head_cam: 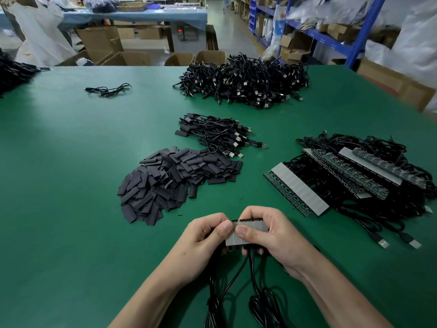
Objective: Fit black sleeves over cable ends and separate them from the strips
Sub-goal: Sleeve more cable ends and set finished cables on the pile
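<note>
Both hands hold a short grey strip of small circuit boards near the table's front edge. My left hand pinches its left end between thumb and fingers. My right hand grips the right part, thumb pressed on the grey face. Black cables hang from the strip's lower edge toward me. A heap of flat black sleeves lies ahead and to the left. Longer strips with cables attached lie stacked to the right.
A small bunch of sleeved cables lies beyond the sleeve heap. A big pile of USB cables sits at the far side of the green table. One loose cable lies far left. Cardboard boxes and blue shelves stand behind.
</note>
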Demonstrator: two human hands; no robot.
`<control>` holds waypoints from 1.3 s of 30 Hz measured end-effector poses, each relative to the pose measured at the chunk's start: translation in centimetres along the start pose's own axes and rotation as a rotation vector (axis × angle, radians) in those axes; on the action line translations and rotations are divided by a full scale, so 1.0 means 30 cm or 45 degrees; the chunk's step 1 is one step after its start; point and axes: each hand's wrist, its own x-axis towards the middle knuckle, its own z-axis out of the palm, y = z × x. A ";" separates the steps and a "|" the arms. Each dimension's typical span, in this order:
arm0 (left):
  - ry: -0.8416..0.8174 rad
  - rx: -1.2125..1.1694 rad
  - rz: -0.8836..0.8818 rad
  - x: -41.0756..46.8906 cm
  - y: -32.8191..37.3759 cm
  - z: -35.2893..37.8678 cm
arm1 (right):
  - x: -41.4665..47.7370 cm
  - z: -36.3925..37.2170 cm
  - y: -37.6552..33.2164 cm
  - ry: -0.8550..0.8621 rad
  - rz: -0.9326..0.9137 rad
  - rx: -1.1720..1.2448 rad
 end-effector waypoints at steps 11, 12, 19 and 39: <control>0.015 0.084 0.093 0.010 -0.001 -0.005 | -0.003 -0.004 -0.009 -0.048 0.009 0.076; 0.030 0.129 0.110 0.009 -0.001 -0.008 | -0.003 -0.002 -0.009 -0.047 0.005 0.071; 0.070 0.075 0.162 0.010 -0.008 -0.013 | -0.004 0.008 -0.017 -0.038 -0.045 0.075; 0.201 0.151 0.206 0.019 -0.020 -0.019 | -0.003 -0.004 0.000 0.076 -0.073 -0.074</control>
